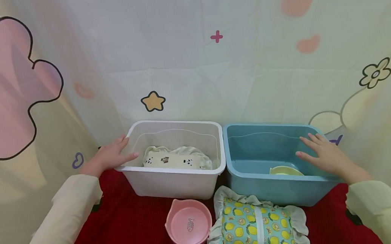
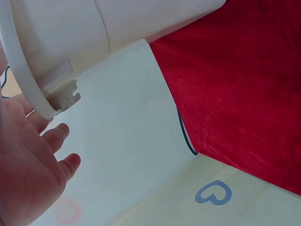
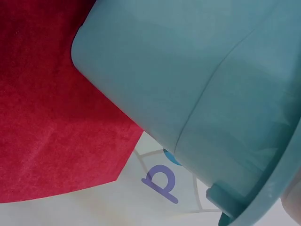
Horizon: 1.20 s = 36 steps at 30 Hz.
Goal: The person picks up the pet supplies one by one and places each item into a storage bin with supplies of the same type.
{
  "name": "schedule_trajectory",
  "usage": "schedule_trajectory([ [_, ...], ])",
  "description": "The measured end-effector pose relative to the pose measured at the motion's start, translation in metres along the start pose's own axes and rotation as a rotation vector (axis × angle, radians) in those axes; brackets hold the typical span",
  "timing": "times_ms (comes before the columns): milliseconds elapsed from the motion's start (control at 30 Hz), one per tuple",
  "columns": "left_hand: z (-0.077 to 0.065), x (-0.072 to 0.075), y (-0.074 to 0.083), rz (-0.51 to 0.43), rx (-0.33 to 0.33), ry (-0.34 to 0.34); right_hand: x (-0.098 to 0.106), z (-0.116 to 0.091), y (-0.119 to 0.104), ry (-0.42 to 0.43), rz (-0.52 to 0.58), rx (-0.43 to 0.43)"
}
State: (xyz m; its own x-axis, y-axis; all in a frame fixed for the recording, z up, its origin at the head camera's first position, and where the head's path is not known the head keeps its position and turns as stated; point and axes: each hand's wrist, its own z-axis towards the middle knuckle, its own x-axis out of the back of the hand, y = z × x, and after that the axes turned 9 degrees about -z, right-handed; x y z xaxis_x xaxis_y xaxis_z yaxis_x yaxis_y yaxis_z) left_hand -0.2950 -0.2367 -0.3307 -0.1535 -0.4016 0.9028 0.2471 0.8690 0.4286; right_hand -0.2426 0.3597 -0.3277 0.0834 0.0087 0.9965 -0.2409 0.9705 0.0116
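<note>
My left hand (image 1: 112,154) is at the left end of a white plastic bin (image 1: 172,182), thumb over the inside and the other fingers outside the rim. In the left wrist view, the loosely bent fingers (image 2: 55,136) show beside the rim (image 2: 23,70). A cream ruffled pillow (image 1: 175,159) with small animal prints lies inside this bin. My right hand (image 1: 327,154) spreads its fingers over the right end of a blue plastic bin (image 1: 264,187). A pale yellow bowl (image 1: 285,170) sits in the blue bin, partly hidden by its front wall. The right wrist view shows mostly the blue bin's outer wall (image 3: 188,70).
A pink bowl (image 1: 189,224) stands in front of the white bin. Beside it, a ruffled lemon-print pillow (image 1: 257,227) with a white strap lies against the blue bin's front. Red cloth (image 1: 128,225) covers the table, and a printed curtain (image 1: 185,73) hangs behind the bins.
</note>
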Motion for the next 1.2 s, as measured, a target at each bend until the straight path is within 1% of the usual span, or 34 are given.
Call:
schedule_trajectory([
  [233, -0.002, -0.002, -0.005, -0.016, -0.008, 0.009, 0.000, -0.005, -0.004, 0.023, 0.017, 0.025],
  [367, -0.004, -0.003, -0.008, -0.007, -0.021, 0.013, 0.000, -0.009, -0.007, 0.033, 0.035, 0.034],
  [467, -0.007, -0.003, -0.010, -0.022, -0.018, 0.006, 0.000, -0.011, -0.009, 0.040, 0.037, 0.038],
  [633, -0.011, -0.004, -0.010, -0.075, 0.004, -0.016, 0.000, -0.013, -0.013, 0.046, 0.048, 0.055],
  [967, -0.017, -0.003, -0.007, -0.091, 0.004, -0.024, -0.003, -0.018, -0.017, 0.070, 0.060, 0.088],
  [1200, -0.021, -0.004, -0.007, -0.098, 0.015, -0.038, -0.002, -0.023, -0.024, 0.074, 0.087, 0.085],
])
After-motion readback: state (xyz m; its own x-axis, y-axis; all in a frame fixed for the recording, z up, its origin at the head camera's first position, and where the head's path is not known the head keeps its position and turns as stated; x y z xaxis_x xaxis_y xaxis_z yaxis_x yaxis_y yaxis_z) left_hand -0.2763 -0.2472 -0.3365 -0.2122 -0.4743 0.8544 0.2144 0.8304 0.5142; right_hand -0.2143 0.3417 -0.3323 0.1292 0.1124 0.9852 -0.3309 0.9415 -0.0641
